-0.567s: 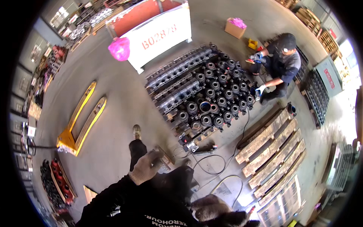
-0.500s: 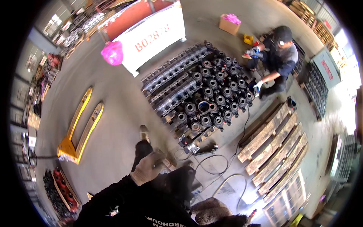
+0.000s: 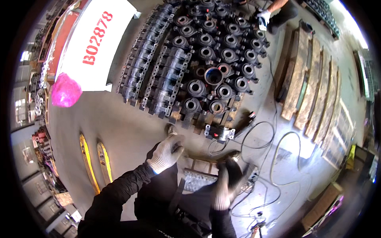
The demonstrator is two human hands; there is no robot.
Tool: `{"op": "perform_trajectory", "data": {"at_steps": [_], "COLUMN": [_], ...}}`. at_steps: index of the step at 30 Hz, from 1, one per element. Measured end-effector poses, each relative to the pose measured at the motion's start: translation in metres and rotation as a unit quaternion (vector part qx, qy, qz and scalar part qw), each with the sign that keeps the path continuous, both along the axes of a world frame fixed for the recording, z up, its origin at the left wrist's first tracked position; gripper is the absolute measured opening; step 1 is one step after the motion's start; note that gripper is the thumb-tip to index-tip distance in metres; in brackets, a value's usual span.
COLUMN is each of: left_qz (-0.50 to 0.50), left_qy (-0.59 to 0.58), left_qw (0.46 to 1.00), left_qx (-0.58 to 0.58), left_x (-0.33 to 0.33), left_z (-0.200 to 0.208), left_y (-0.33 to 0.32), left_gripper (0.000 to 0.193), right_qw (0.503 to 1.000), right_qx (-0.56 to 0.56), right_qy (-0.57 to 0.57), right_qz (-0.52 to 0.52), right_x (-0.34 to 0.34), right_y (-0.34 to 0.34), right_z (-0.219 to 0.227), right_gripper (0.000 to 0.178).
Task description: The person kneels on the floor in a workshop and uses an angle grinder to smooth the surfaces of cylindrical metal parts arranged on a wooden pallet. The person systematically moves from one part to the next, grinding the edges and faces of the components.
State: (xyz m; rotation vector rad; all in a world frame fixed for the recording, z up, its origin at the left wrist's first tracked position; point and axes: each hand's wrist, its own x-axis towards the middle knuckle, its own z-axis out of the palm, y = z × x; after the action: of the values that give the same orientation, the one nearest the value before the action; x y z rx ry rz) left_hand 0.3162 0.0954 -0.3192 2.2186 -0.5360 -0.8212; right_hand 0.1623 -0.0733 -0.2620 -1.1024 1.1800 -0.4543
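Both my hands wear pale knit gloves. In the lower middle, my left hand (image 3: 166,152) hangs in the air before my leg, its fingers loosely curled with a gap to the thumb and nothing visible between them. My right hand (image 3: 226,184) is lower and further right, smeared by motion, so its fingers and anything in them are unclear. Just beyond my hands a small dark metal casting (image 3: 219,133) lies at the near edge of the loaded pallet. Several black ring-shaped castings (image 3: 195,88) and rows of long ribbed black castings (image 3: 164,81) cover that pallet.
A grey perforated metal plate (image 3: 198,182) lies below my hands. Cables and a hose (image 3: 274,158) loop over the floor at right, near a wooden pallet (image 3: 295,75). A white crate (image 3: 95,43) with a pink bag (image 3: 66,90) stands at left, yellow forks (image 3: 89,162) nearer. A co-worker's gloved hand (image 3: 263,16) is at the top.
My view has moved closer to the castings and turned. My right hand has risen from the lower edge into the middle. My left hand stays raised before my leg.
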Motion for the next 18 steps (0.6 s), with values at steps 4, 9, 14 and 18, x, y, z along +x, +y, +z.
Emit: {"op": "perform_trajectory", "data": {"at_steps": [4, 9, 14, 18], "left_qz": [0.055, 0.024, -0.018, -0.058], "left_qy": [0.061, 0.054, 0.063, -0.049], "left_qw": [0.996, 0.998, 0.997, 0.996], "left_qx": [-0.032, 0.030, -0.034, -0.055], "left_x": [0.009, -0.021, -0.051, -0.052], "left_z": [-0.097, -0.179, -0.228, -0.269], "left_y": [0.022, 0.025, 0.012, -0.010], "left_gripper": [0.033, 0.034, 0.037, 0.034], "right_qw": [0.980, 0.888, 0.864, 0.894], "right_qx": [-0.037, -0.055, -0.058, -0.113], "right_qy": [0.160, 0.305, 0.226, 0.224], "right_qz": [0.111, 0.340, 0.446, 0.371], "right_x": [-0.056, -0.139, -0.221, -0.193], "right_y": [0.107, 0.224, 0.284, 0.195], "right_z": [-0.288, -0.325, -0.317, -0.357], "right_gripper": [0.061, 0.070, 0.063, 0.058]}}
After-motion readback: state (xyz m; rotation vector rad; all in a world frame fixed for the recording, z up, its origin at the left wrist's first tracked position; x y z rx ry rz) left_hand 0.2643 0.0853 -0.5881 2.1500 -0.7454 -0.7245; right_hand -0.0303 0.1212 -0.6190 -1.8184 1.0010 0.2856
